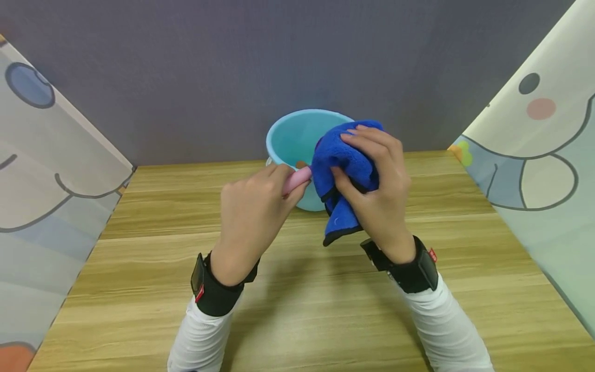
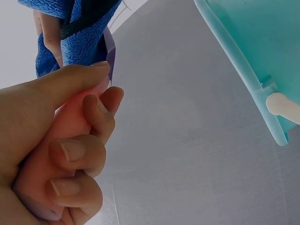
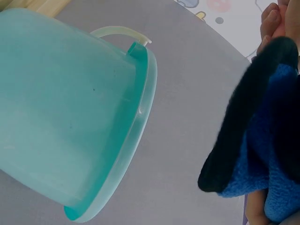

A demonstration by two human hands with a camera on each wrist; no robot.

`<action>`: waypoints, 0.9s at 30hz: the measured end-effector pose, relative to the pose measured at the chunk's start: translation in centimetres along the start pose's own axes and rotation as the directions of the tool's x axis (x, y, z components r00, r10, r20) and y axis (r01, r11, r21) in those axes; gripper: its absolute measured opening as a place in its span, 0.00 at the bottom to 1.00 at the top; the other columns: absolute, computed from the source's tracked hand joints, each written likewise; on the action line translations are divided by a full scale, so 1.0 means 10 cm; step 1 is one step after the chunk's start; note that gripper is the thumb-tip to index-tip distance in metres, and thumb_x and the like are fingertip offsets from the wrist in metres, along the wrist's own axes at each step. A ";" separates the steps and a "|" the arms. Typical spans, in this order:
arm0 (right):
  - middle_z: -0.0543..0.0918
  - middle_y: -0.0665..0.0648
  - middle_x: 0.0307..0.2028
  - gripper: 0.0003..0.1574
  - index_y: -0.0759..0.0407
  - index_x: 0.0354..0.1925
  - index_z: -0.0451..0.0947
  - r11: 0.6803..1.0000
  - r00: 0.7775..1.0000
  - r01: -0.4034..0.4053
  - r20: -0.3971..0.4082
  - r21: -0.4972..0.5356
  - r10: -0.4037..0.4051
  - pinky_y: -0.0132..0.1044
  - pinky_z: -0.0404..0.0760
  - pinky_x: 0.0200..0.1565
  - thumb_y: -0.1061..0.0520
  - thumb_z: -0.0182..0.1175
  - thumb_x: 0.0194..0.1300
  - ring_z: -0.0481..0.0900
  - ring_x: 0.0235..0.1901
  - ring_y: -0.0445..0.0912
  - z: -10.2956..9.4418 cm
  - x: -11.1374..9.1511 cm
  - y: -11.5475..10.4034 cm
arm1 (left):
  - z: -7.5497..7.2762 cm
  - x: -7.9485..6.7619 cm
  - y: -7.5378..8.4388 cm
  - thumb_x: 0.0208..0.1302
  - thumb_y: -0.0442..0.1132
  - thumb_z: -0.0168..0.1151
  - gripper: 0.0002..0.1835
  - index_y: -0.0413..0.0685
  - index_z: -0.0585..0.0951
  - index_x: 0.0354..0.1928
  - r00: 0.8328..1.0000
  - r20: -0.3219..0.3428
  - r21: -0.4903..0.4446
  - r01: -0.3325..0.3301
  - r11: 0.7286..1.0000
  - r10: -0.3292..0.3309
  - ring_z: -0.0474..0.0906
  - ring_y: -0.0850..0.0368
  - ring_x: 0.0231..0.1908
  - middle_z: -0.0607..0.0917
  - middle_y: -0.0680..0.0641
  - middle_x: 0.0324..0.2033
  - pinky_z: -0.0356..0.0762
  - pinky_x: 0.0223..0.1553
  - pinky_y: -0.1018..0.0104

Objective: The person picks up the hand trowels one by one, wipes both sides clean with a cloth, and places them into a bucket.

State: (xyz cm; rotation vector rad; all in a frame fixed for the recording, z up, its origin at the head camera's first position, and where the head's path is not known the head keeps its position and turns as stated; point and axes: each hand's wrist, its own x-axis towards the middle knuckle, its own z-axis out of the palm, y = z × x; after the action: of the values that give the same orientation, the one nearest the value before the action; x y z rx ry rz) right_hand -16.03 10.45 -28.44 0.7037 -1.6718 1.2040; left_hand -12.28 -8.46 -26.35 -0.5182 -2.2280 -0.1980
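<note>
My left hand [image 1: 251, 206] grips the pink handle [image 1: 297, 180] of a tool, fingers curled round it in the left wrist view. A flat purple part [image 2: 111, 51] shows past the handle's end, mostly hidden by a blue cloth [image 1: 341, 150] with black edging, so the tool's kind is unclear. My right hand [image 1: 388, 191] holds the bunched cloth against that covered end, thumb and fingers pressing from the side. One corner of the cloth hangs below. Both hands are raised in front of a light-blue bucket [image 1: 302, 129], partly hiding it.
The bucket stands on the wood-grain table [image 1: 153, 289] near its back edge and has a pale carrying handle [image 3: 119, 30]. Behind it rises a grey wall [image 1: 200, 77]. Panels with cartoon prints [image 1: 541, 129] flank the table on both sides.
</note>
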 end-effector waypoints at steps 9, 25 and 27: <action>0.83 0.66 0.54 0.29 0.64 0.51 0.82 1.000 1.000 -0.005 -0.029 -0.021 0.004 0.51 0.70 0.70 0.41 0.67 0.67 0.76 0.63 0.56 -0.06 0.03 0.02 | -0.01 -0.01 0.00 0.67 0.54 0.68 0.20 0.46 0.82 0.25 1.000 0.007 -0.006 -0.003 1.000 0.003 0.65 0.58 0.10 0.73 0.52 0.14 0.53 0.14 0.68; 0.79 0.64 0.60 0.33 0.59 0.54 0.81 0.993 0.998 -0.059 -0.017 -0.101 0.058 0.48 0.69 0.70 0.37 0.70 0.63 0.73 0.67 0.53 -0.12 0.05 0.04 | -0.02 0.00 0.01 0.67 0.55 0.68 0.21 0.47 0.81 0.24 0.999 -0.032 -0.004 -0.012 1.000 0.012 0.63 0.58 0.10 0.72 0.53 0.14 0.51 0.14 0.67; 0.77 0.62 0.63 0.38 0.56 0.57 0.80 0.987 0.997 -0.072 0.012 -0.145 0.075 0.48 0.68 0.71 0.32 0.70 0.61 0.70 0.70 0.51 -0.12 0.05 0.04 | -0.02 0.00 0.01 0.67 0.54 0.68 0.21 0.47 0.81 0.24 0.999 -0.032 0.000 -0.012 1.000 0.012 0.63 0.58 0.10 0.72 0.52 0.14 0.51 0.13 0.67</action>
State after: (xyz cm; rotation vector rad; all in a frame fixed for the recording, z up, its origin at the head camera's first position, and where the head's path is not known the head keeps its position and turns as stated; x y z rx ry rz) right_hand -16.15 11.73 -28.08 0.5691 -1.7936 1.1172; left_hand -12.07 -8.45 -26.24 -0.5250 -2.1935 -0.1983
